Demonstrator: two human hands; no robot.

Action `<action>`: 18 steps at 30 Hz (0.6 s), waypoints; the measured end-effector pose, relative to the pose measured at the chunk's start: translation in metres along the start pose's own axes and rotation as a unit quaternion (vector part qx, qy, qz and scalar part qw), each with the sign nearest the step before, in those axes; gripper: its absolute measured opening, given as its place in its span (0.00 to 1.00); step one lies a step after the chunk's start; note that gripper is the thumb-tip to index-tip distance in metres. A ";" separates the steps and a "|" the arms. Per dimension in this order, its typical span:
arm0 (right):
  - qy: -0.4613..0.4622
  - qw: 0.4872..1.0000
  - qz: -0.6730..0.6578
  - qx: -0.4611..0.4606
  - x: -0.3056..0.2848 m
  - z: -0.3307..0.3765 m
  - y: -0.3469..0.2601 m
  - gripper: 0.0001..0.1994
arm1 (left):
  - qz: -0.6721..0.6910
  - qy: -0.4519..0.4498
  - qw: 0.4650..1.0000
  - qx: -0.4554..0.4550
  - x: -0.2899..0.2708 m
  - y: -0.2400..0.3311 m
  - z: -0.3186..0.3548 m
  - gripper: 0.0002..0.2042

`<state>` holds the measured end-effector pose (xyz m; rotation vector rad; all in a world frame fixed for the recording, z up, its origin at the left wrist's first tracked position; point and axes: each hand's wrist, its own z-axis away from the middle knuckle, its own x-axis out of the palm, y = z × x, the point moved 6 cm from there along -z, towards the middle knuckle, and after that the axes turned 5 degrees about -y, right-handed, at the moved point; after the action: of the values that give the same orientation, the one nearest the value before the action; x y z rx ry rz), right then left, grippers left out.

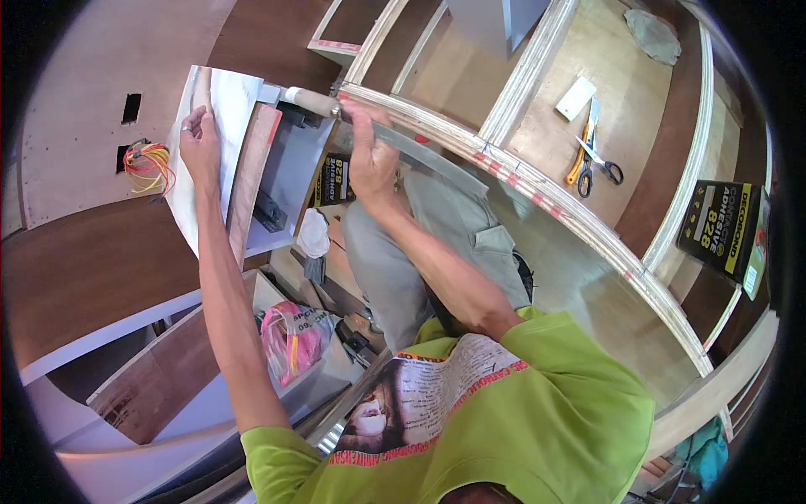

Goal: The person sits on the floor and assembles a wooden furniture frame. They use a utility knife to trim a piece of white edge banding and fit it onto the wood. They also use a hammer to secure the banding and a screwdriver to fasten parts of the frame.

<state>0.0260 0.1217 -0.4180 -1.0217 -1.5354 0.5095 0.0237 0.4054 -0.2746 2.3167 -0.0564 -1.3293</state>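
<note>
My right hand (374, 160) is closed around the metal blade of a long flat file, just below its pale rounded handle (312, 102). The grey blade (437, 164) runs on from my fist to the right. My left hand (200, 139) lies against a glossy white panel (227, 88), its fingers curled in; what they hold, if anything, is hidden. Behind the panel is an open box like a drawer, with a reddish-brown wood edge (252, 172) and a grey inside (290, 172). The file's handle is beside the box's far corner.
A curved plywood frame (504, 168) spans the right. Scissors (592, 155), a white block (576, 98) and a black adhesive can (718, 227) are there. Coloured wires (149, 166) stick out at left. A pink plastic bag (294, 336) and a loose brown board (159, 378) lie below.
</note>
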 end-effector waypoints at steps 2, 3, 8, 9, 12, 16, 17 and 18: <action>-0.002 0.999 0.030 0.011 0.003 -0.001 0.006 0.12 | 0.002 -0.002 1.000 0.000 0.002 0.004 0.000 0.14; -0.003 0.999 0.045 0.016 0.006 -0.002 0.010 0.12 | 0.003 -0.003 1.000 0.002 0.003 0.006 0.000 0.14; 0.014 0.999 0.004 0.031 0.004 0.005 0.005 0.12 | 0.034 -0.011 0.999 -0.023 0.002 -0.008 0.000 0.16; 0.012 0.999 0.026 0.019 0.007 0.003 0.007 0.12 | 0.034 -0.007 0.999 -0.014 0.003 -0.005 -0.002 0.16; 0.010 0.999 0.052 0.006 0.012 0.001 0.009 0.12 | 0.035 -0.001 0.999 0.000 0.003 0.001 -0.001 0.15; 0.009 0.999 0.031 -0.005 0.016 -0.002 0.002 0.13 | 0.040 0.003 0.999 -0.001 0.000 -0.004 -0.001 0.15; 0.008 0.999 0.042 -0.019 0.017 -0.002 0.002 0.13 | 0.043 0.002 0.999 0.003 0.000 0.000 0.000 0.15; 0.007 0.999 0.038 -0.002 0.013 -0.001 0.004 0.13 | 0.047 -0.001 0.999 -0.004 0.002 -0.001 0.001 0.15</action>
<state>0.0284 0.1343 -0.4135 -1.0882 -1.4900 0.5524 0.0233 0.4058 -0.2770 2.2764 -0.1577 -1.2833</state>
